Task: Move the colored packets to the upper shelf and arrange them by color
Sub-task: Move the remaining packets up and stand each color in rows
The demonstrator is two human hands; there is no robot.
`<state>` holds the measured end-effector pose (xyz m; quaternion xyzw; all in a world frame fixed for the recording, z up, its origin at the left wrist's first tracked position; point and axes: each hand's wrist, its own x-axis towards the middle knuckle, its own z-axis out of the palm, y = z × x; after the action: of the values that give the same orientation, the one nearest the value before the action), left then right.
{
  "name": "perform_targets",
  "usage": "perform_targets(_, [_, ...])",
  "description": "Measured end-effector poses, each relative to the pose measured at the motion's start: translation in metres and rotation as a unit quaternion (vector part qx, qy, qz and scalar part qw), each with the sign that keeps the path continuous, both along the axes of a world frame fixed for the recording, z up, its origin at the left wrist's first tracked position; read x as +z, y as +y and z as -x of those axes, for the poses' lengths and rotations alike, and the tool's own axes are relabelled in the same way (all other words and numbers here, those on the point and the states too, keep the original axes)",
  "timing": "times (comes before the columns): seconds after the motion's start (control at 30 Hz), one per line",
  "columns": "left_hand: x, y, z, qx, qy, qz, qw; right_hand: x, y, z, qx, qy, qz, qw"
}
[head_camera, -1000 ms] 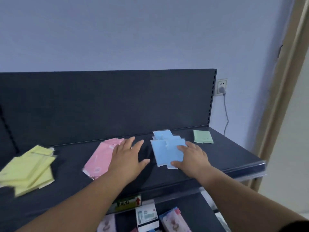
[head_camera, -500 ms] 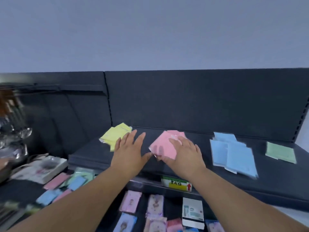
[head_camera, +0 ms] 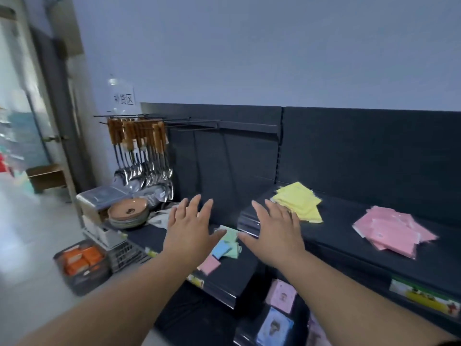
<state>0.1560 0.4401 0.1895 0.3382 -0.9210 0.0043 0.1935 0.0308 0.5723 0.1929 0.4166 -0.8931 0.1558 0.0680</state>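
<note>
1. Yellow packets [head_camera: 299, 203] lie in a loose pile at the left end of the upper shelf [head_camera: 349, 245]. Pink packets [head_camera: 394, 231] are piled further right, well apart.
2. On the lower shelf [head_camera: 234, 275] to the left, green packets [head_camera: 230, 236], a blue packet [head_camera: 220, 248] and a lone pink packet [head_camera: 210, 264] lie close together.
3. The right hand [head_camera: 275, 233] is over the upper shelf's left corner, fingers straight, spread and empty, tips just beside the yellow pile.
4. The left hand [head_camera: 190, 228] is over the lower shelf, fingers likewise spread and empty.
5. Further left are plates [head_camera: 128, 212], hanging ladles [head_camera: 142, 168] and a basket [head_camera: 84, 280] of orange boxes.
</note>
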Motion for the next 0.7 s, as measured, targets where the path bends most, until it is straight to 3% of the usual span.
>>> perform_targets(0.33, [-0.024, -0.129, -0.132, 0.071, -0.03, -0.029, 0.997, -0.024, -0.137, -0.109, 0.04, -0.026, -0.02, 0.999])
perform_targets(0.7, [-0.068, -0.194, -0.133, 0.084, -0.053, -0.071, 0.992, -0.074, -0.191, -0.095, 0.017, -0.081, -0.065, 0.994])
